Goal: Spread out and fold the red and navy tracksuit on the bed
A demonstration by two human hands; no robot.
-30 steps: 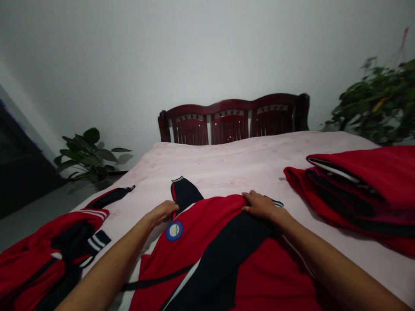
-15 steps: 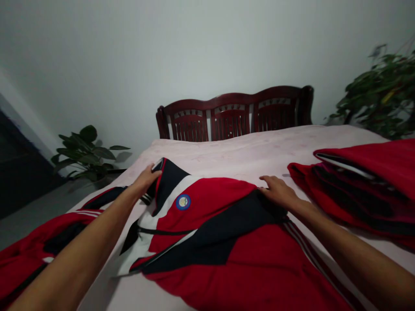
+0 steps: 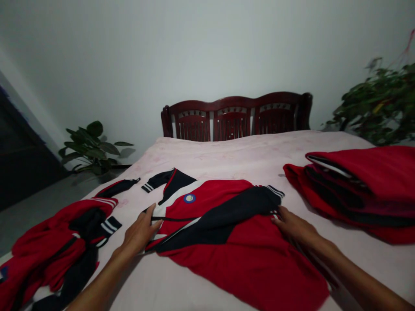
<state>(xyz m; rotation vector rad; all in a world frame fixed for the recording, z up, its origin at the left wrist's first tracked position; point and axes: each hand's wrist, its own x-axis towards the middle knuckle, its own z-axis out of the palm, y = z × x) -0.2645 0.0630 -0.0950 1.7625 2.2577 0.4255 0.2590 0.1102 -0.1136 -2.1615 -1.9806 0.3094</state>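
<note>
A red, navy and white track jacket (image 3: 207, 233) lies spread on the bed in front of me, a round blue badge (image 3: 189, 198) on its chest. One navy sleeve with a striped cuff crosses its front and ends at the right edge. My left hand (image 3: 140, 230) holds the jacket's white left edge between thumb and fingers, near the black zip line. On the opposite edge, just below the striped cuff, my right hand (image 3: 296, 226) pinches the red fabric; its fingertips are partly hidden.
Another red and navy jacket (image 3: 48, 250) lies crumpled at the left. Folded red clothes (image 3: 363, 172) are stacked at the right. The pink bedsheet (image 3: 227, 160) reaches back to a dark wooden headboard (image 3: 231, 116). Leafy plants (image 3: 92, 149) stand on both sides.
My left hand has let go of the collar area and moved down to the jacket's left edge. My right hand has left the cuff and moved nearer along the right edge. The jacket lies flatter.
</note>
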